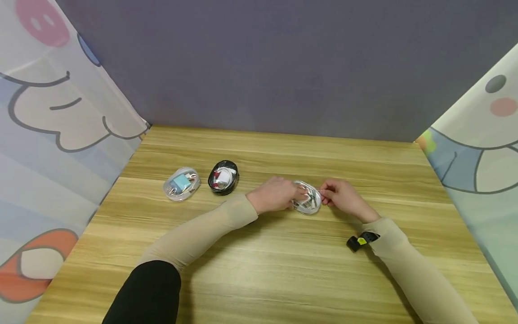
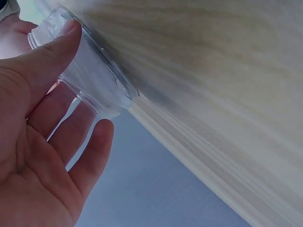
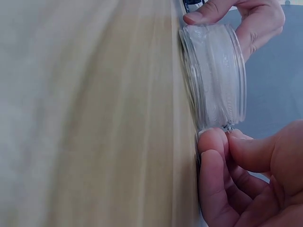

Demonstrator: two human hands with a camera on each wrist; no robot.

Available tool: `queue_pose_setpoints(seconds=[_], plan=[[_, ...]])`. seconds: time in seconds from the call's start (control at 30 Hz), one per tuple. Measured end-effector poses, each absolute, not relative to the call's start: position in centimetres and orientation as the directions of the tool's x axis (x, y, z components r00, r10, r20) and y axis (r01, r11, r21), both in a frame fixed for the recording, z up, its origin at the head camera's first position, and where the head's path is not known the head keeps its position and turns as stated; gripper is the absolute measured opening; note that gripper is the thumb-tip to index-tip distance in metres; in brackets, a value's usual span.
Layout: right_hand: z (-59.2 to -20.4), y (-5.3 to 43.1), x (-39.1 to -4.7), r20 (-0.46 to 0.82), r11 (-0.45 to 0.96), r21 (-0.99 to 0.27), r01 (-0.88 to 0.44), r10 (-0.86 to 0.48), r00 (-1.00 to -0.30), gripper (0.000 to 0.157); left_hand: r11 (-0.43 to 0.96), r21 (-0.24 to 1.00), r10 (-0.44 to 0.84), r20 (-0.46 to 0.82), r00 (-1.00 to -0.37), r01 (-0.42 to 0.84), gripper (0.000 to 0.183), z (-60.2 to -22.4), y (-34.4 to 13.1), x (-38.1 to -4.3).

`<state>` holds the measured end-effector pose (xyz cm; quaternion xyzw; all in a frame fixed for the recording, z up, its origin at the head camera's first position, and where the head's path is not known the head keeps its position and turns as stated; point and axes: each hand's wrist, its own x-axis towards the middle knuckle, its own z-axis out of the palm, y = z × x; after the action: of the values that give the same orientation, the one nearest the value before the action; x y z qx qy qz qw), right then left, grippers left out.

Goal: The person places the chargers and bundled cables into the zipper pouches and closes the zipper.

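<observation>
A small round clear zip case lies on the wooden table, with whitish contents showing through its top. My left hand grips it from the left; in the left wrist view the thumb lies along one face and the fingers reach round the other side. At the right end of the case, my right hand pinches the small metal zipper pull between thumb and index finger. The zip runs along the side wall, as the right wrist view shows.
To the left on the table lie a clear oval case holding a light blue item and a black-rimmed case with a white cable inside. A grey panel stands behind the table, with printed cloths at both sides.
</observation>
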<state>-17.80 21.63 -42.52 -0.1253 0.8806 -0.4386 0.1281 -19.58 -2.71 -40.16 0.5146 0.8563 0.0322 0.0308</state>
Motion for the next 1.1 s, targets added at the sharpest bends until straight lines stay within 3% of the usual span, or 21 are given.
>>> queue_pose_setpoints(seconds=[0.4,0.73,1.1], plan=[[-42.1,22.4,-16.2,-0.124,0.591,-0.799,-0.112,-0.344,-0.931,0.014,0.476,0.054,0.879,-0.014,-0.476,0.878,0.050,-39.8,-2.9,-19.7],[-42.1,22.8,-16.2,-0.176,0.578,-0.814,-0.056,-0.337,-0.925,0.014,0.429,0.043,0.902,0.026,-0.430,0.902,0.044,-39.9,-2.6,-19.8],[-42.4,21.7,-18.7,-0.046,0.664,-0.719,-0.207,-0.342,-0.939,0.014,0.353,-0.018,0.935,0.048,-0.351,0.936,0.044,-40.1,-2.7,-19.2]])
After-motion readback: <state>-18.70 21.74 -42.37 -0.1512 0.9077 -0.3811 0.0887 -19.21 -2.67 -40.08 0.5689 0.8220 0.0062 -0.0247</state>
